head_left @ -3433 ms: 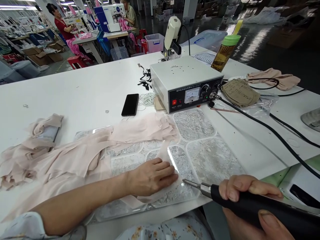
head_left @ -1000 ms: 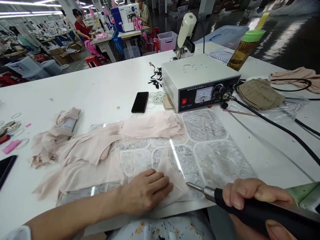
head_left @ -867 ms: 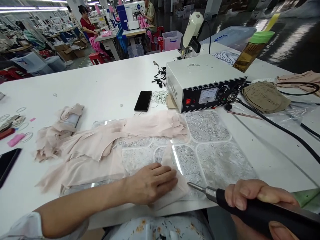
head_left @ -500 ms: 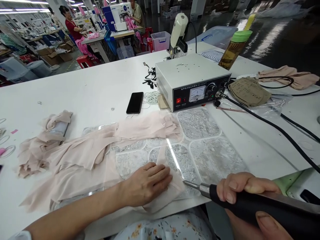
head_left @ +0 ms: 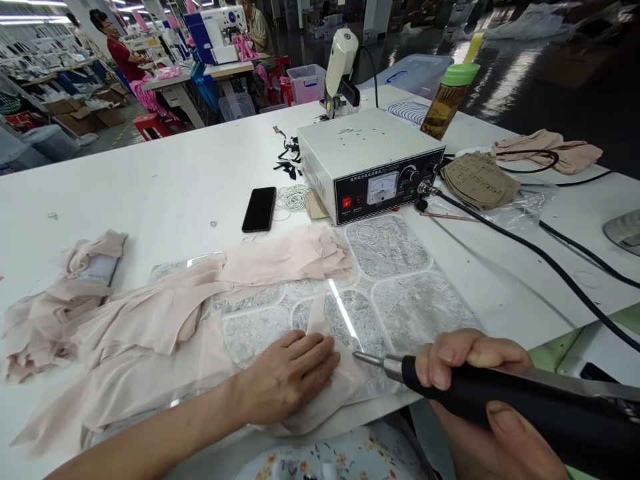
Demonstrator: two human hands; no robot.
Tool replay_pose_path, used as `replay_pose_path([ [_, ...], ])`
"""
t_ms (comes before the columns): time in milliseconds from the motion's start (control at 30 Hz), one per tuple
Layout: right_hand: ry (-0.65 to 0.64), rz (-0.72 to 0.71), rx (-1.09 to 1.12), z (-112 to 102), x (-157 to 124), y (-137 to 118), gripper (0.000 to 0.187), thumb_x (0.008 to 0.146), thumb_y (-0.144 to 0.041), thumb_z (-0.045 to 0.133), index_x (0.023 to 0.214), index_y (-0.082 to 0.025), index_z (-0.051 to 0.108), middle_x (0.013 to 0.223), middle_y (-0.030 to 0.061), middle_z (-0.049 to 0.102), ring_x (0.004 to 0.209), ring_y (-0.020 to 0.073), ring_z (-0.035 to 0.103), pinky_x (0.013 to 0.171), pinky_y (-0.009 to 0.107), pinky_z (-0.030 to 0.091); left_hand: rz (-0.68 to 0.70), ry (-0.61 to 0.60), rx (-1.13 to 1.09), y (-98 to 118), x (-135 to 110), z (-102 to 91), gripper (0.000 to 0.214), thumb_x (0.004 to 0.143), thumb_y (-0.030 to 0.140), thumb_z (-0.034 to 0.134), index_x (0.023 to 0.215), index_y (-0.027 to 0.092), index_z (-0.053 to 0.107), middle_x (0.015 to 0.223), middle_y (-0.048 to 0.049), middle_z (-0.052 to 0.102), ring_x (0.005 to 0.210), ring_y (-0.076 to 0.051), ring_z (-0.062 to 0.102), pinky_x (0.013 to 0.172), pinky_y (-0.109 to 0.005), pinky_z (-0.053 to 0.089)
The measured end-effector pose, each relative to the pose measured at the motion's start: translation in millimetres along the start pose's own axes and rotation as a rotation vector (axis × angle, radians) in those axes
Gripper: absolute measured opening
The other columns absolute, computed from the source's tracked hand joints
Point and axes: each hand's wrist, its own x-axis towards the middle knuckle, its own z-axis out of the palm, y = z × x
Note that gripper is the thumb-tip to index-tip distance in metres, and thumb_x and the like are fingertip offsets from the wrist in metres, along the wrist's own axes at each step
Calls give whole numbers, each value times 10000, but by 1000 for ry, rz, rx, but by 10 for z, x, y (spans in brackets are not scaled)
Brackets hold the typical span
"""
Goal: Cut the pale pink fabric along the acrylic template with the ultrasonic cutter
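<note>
My left hand [head_left: 295,377] lies flat, palm down, on a thin pale pink piece of fabric [head_left: 345,377] near the table's front edge. In my right hand [head_left: 480,380] is a handheld ultrasonic cutter [head_left: 530,413], its black body gripped by my curled fingers and thumb. The cutter's pointed metal tip is at the fabric's upper right edge; I cannot tell whether they touch. Beneath lies a grey marble-patterned mat [head_left: 420,307] with a glossy surface. Stacked pink fabric pieces [head_left: 285,257] cover its far part, and more loose pieces [head_left: 145,327] spread out to the left.
A white control box [head_left: 370,147] with a dial stands behind the mat, its black cable [head_left: 540,250] running to the right. Around it are a phone [head_left: 259,209], brown paper patterns [head_left: 480,181] and a green-lidded bottle [head_left: 447,97]. Other people work at sewing machines [head_left: 215,37] farther back.
The view has turned slightly right, so things on the table appear farther left. Both hands and the cutter keep nearly the same place over the fabric.
</note>
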Motion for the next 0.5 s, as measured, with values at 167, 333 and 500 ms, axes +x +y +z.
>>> replay_pose_path([
  [167,-35,-26,41,86,49,94,132,811,-302,632,910,-226,588,793,19,544,586,124,529,525,312,534,12,5,-14,0,4,-7,240,962,124,479,1155,37,592,1140,-181,650,1028,-274,614,772,-381,514],
  [333,-51,-23,57,128,76,108,134,812,-293,642,907,-215,589,800,16,545,597,118,540,528,302,536,-4,-16,-27,0,22,-29,228,965,128,479,1141,42,595,1143,-179,649,1014,-258,608,771,-366,510],
  [500,-64,-26,65,149,90,121,130,815,-277,630,913,-204,588,804,12,547,609,113,549,543,291,541,-7,-27,-33,3,26,-44,233,966,122,475,1153,44,589,1138,-179,649,1029,-259,608,785,-369,513],
])
